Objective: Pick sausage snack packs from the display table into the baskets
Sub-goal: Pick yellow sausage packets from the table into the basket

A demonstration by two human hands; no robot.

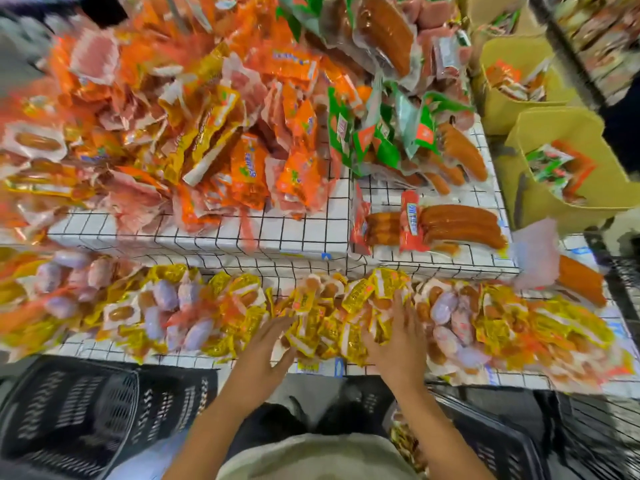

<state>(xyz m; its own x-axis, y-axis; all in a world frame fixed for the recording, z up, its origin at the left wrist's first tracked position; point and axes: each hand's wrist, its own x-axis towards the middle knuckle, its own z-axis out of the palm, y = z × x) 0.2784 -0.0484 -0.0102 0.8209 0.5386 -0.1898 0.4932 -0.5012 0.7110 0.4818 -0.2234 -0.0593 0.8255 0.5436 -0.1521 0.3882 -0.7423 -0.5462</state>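
Both hands reach into the heap of yellow sausage snack packs [332,320] along the table's [304,233] near edge. The left hand [266,351] and right hand [398,337] flank the heap, fingers spread and touching packs. A black basket [79,410] sits below the near left corner.

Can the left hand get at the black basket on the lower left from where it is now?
Probably yes. The left hand lies open on the yellow snack packs at the table edge, and the black basket sits below-left with its top open and nothing visible between them.
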